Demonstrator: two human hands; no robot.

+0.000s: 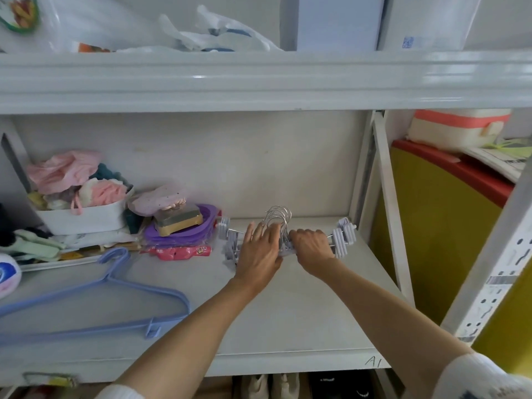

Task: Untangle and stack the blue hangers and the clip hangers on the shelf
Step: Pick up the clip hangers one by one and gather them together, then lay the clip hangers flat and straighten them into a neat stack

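I have both hands on the bundle of clip hangers (285, 240), which lies along the back of the white shelf (302, 312), toward its right end, with the metal hooks (278, 217) bunched together and standing up in the middle. My left hand (260, 254) lies flat over the left half of the bundle, fingers spread and pressing down rather than gripping, just beside the hooks. My right hand (312, 244) is curled closed around the middle of the bundle, right of the hooks, knuckles up. The pale clips (344, 236) stick out at the right end, and more clips (227, 246) show at the left end past my left hand. The blue hangers (95, 303) lie flat as a stack on the left front part of the same shelf, well apart from my hands, hooks pointing toward the back. Behind them sit a white bin of cloths (83, 214) and a purple stack (184, 234) with a pink packet (181, 251) in front.
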